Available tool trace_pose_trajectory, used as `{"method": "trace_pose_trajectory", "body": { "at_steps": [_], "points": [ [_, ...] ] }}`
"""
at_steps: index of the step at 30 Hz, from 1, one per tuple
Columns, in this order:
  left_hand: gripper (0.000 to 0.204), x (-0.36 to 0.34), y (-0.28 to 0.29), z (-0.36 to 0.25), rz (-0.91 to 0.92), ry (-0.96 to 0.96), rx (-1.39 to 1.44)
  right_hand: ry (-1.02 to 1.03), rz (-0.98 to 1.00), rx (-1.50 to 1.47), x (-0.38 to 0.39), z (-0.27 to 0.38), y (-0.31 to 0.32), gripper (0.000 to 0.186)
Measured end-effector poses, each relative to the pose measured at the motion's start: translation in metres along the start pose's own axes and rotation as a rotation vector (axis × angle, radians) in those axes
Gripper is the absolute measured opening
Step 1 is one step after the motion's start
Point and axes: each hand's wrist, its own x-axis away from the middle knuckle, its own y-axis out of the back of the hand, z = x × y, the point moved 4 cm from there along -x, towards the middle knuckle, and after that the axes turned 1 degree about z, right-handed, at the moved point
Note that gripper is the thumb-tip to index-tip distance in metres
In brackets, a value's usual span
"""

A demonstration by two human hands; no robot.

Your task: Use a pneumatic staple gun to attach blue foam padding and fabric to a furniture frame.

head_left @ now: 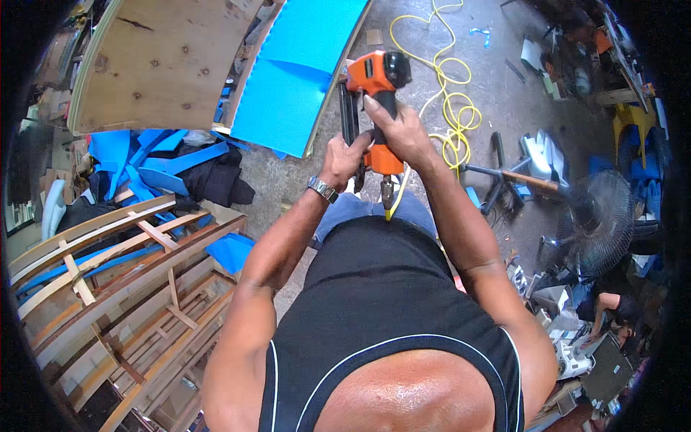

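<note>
In front of my waist I hold an orange and black air staple gun (368,70) with both hands. My right hand (407,135) is wrapped round its black handle, the thumb lying along the top. Lower down, my left hand (344,162) is closed on the gun near its long black magazine (348,111). A metal air fitting (387,189) sticks out of the gun's near end, with a yellow hose joined to it. Just beyond my left hand, a bright blue sheet (281,108) covers part of a wooden piece.
A curved plywood panel (158,65) stands far left, with blue offcuts (144,169) below. Wooden frames (119,288) fill the near left. Yellow hose (461,119) coils across the floor. A fan (597,223) stands right; another person's arm (609,301) shows lower right.
</note>
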Motion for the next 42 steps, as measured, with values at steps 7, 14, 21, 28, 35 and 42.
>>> {"method": "trace_pose_trajectory", "body": {
  "at_steps": [7,14,21,28,35,42],
  "points": [
    [0.039,-0.013,0.011,0.030,-0.031,-0.232,-0.083,0.166,0.134,0.011,0.005,0.048,-0.029,0.065],
    [0.034,0.006,0.028,0.005,0.559,-0.373,1.213,0.380,-0.070,-0.172,0.061,0.063,-0.031,0.044],
    [0.033,0.036,0.066,-0.036,0.322,-0.397,1.272,0.106,0.304,-0.116,0.077,0.038,-0.059,0.036],
    [0.035,0.054,0.061,-0.040,0.321,-0.376,1.352,0.419,0.365,0.249,0.069,0.054,-0.058,0.024],
    [0.027,0.061,0.058,-0.015,0.347,-0.355,1.273,-0.090,0.912,-0.116,0.053,0.014,-0.066,0.026],
    [0.029,0.071,0.065,-0.031,0.312,-0.332,1.245,0.442,0.493,0.273,0.079,0.036,-0.060,0.027]
  ]
}}
